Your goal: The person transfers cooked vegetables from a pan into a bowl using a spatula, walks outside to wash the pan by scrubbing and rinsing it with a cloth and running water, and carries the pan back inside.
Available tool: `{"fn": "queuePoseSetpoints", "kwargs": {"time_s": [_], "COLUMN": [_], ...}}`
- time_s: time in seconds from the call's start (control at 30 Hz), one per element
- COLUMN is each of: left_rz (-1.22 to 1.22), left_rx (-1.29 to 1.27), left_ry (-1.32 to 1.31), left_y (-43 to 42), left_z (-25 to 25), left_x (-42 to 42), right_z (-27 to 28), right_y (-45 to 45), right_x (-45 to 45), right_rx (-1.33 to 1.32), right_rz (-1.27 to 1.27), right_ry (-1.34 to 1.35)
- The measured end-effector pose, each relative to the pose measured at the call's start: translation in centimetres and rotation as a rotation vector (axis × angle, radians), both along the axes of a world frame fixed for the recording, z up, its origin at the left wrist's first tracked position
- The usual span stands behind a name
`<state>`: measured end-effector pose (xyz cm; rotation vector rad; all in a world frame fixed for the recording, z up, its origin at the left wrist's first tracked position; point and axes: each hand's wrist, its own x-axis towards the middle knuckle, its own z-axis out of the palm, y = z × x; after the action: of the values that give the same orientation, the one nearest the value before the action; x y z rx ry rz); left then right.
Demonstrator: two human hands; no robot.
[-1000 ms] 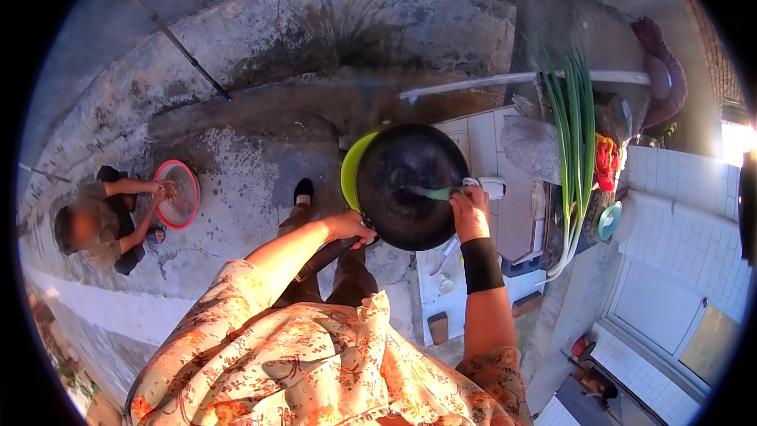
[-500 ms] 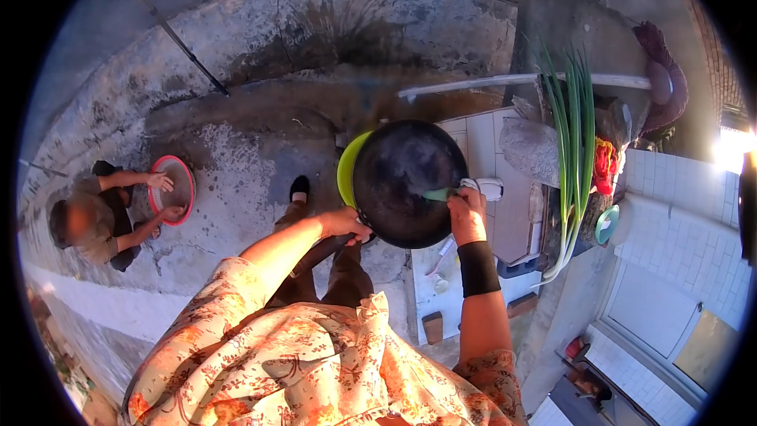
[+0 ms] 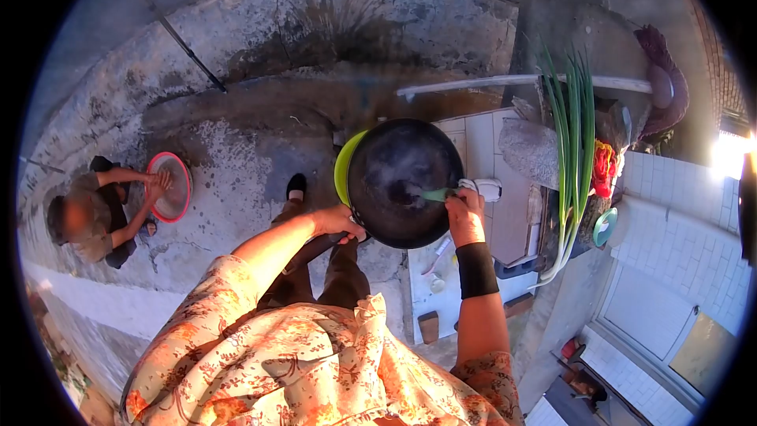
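A round black wok (image 3: 394,213) is in front of me, with faint vapour over its inside. My left hand (image 3: 339,222) is closed around the wok's dark handle (image 3: 314,252) at its near left side. At the right rim, my right hand (image 3: 467,211) is closed on a green tool (image 3: 434,194) whose end reaches into the wok; what kind of tool it is I cannot make out. Just beyond that hand, a white object (image 3: 486,188) lies by the rim. Part of a lime-green basin (image 3: 344,167) shows behind the wok's left edge.
Long green onions (image 3: 579,134) lie on the right beside a red and yellow packet (image 3: 604,167) and a green dish (image 3: 605,226). A tiled ledge (image 3: 479,138) adjoins the wok. At far left, another person (image 3: 98,217) crouches with both hands at a red-rimmed basin (image 3: 188,209).
The wok and both my hands have shifted slightly left in view. The green tool's end remains inside the wok. The other person's hands have come together over the basin.
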<state>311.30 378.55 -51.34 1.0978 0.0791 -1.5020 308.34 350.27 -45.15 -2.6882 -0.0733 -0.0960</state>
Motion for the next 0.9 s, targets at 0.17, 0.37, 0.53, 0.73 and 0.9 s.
{"fn": "queuePoseSetpoints", "kwargs": {"time_s": [0.17, 0.37, 0.53, 0.73, 0.9], "left_rz": [-0.022, -0.036, -0.037, -0.055, -0.075], "left_rx": [0.013, 0.002, 0.009, 0.007, -0.011], "left_ry": [-0.013, -0.014, -0.062, -0.085, -0.132], "left_y": [0.2, 0.4, 0.3, 0.5, 0.6], "left_z": [-0.7, -1.2, -0.4, -0.8, -0.4], "left_x": [0.1, 0.2, 0.5, 0.5, 0.7], "right_z": [0.2, 0.2, 0.3, 0.5, 0.5], "right_y": [0.1, 0.1, 0.1, 0.1, 0.1], "right_x": [0.1, 0.0, 0.1, 0.1, 0.2], "right_rx": [0.005, 0.009, 0.017, 0.008, -0.003], "right_rz": [-0.003, -0.009, -0.009, -0.004, 0.009], "right_ry": [0.005, 0.009, 0.022, 0.025, 0.015]}}
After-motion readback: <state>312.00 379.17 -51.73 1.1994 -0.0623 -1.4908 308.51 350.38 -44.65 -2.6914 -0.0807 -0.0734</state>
